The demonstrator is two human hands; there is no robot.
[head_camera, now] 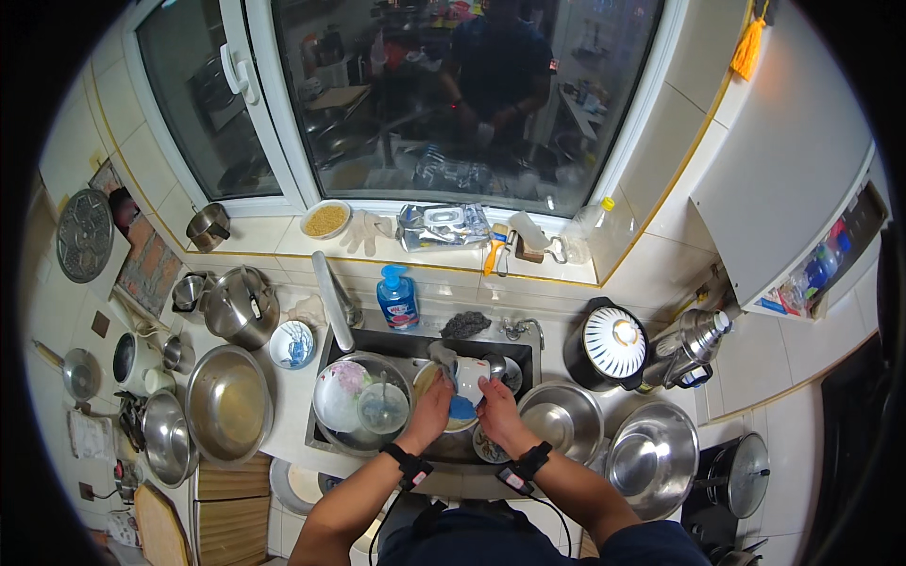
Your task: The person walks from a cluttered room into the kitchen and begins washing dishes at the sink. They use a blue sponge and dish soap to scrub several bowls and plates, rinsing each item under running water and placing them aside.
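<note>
Over the sink (316,424), my left hand (432,407) and my right hand (501,407) hold a white cup or small bowl (473,376) between them. A blue cloth or sponge (463,408) shows just below it. A grey rag (443,352) lies against my left fingers. Under my hands is a yellowish bowl (460,425), partly hidden. To the left, a steel basin (405,396) holds a white floral bowl (341,396) and a clear bowl (383,408). A patterned dish (487,444) sits beneath my right wrist. Behind my right hand are a steel ladle or cup and another bowl (512,375).
Steel basins (652,458) stand right of the sink, beside a black pot with a striped lid (615,338). A blue soap bottle (398,301), faucet (334,301) and steel scourer (465,325) are behind it. Left are a blue-patterned bowl (292,344), steel pot (241,311) and large basin (229,407).
</note>
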